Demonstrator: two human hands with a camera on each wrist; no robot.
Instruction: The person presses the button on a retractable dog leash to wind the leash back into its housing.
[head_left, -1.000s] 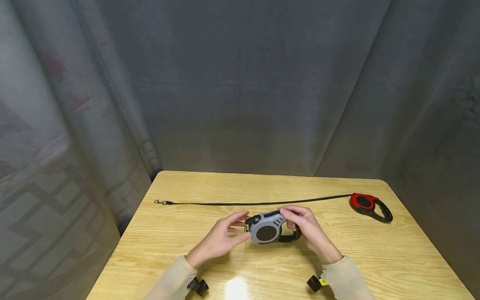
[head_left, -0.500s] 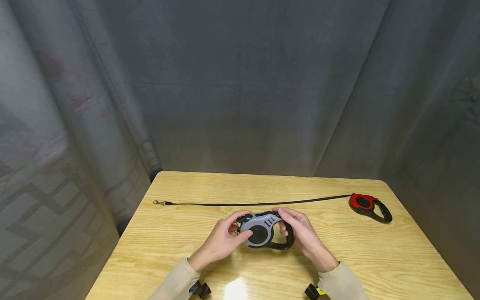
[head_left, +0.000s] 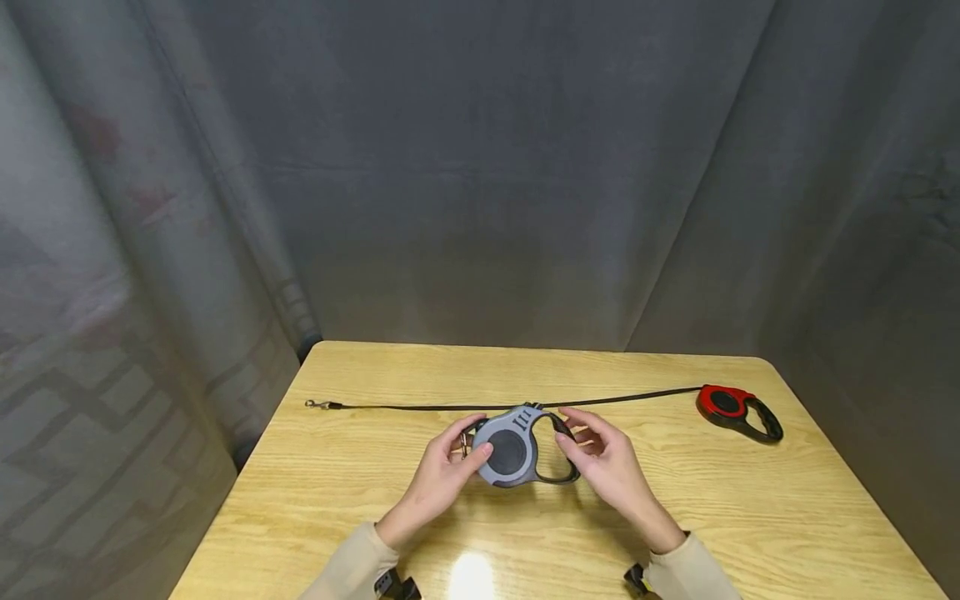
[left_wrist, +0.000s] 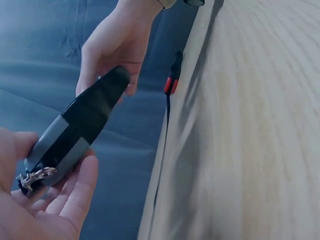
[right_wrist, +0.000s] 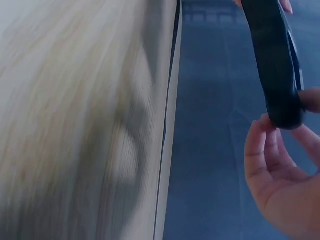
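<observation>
Leash in gray, held above the bench, farther left than a second ago, left grip pinching its body, left thumb now farther over its face, right grip pinching the handle, right thumb lower, red leash unmoved, strap stretched left

Your sleeved forearms angle inward toward each other, wrists bare below the cuffs. Your left hand grips with thumb opposite curled fingers; your right hand faces it, pinching between thumb and bent fingertips.
</observation>
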